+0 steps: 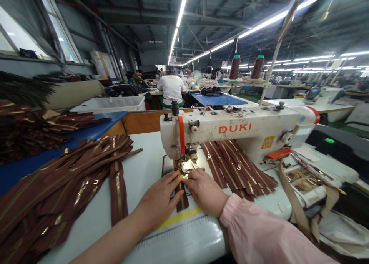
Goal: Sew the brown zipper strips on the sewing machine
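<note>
A white sewing machine (236, 127) with red lettering stands on the pale table. Under its needle lies a brown zipper strip (182, 200), its near end hanging toward me. My left hand (161, 193) presses its fingertips on the strip's left side just before the presser foot. From the right, my right hand (206, 191) holds the same strip with bent fingers, its fingertips almost touching those of my left. A fan of brown zippers (239, 171) with gold teeth lies behind and right of my right hand. A larger zipper pile (77, 183) covers the table's left part.
More zippers (37, 129) lie on a blue table at far left, near a white bin (112, 103). At right sit a tray of small parts (307, 181) and a hanging tan strap. Thread cones (235, 68) stand behind; a person in white sits ahead.
</note>
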Available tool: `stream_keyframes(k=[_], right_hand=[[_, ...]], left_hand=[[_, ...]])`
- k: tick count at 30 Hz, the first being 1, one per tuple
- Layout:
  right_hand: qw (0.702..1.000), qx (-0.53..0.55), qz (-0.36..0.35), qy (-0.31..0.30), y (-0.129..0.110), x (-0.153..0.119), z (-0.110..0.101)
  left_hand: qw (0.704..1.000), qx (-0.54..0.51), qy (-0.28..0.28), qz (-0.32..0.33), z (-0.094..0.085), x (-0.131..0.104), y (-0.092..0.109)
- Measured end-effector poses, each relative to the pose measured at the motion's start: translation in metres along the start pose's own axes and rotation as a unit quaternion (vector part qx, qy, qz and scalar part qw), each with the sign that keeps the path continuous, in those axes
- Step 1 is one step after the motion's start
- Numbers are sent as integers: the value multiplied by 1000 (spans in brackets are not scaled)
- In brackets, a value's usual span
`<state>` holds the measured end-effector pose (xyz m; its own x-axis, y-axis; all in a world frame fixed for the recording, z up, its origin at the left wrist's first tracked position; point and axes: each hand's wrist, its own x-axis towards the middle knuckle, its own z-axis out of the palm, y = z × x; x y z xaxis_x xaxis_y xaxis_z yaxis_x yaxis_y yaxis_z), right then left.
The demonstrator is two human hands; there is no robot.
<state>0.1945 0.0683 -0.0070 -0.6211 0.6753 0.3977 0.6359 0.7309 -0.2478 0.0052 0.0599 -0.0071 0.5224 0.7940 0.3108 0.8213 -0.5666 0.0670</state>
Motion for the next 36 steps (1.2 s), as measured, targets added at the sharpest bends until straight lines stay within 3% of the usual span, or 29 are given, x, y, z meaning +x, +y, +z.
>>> stream_keyframes(k=[5,10,13,26,36], right_hand=[[1000,21,23,1,-10,-11,-5],[997,65,42,18,-27,-40,-8],[995,80,50,22,-33,-49,-9],[995,86,43,19,-36,-51,-10],[998,-55,2,-23,-40,-49,-4]], left_hand=[[999,35,-9,1,-3,-15,16],[995,58,34,72,-7,-44,36],[991,72,47,99,-11,-49,42],[987,31,61,147,-22,-46,40],[987,-22,54,150,-26,-45,35]])
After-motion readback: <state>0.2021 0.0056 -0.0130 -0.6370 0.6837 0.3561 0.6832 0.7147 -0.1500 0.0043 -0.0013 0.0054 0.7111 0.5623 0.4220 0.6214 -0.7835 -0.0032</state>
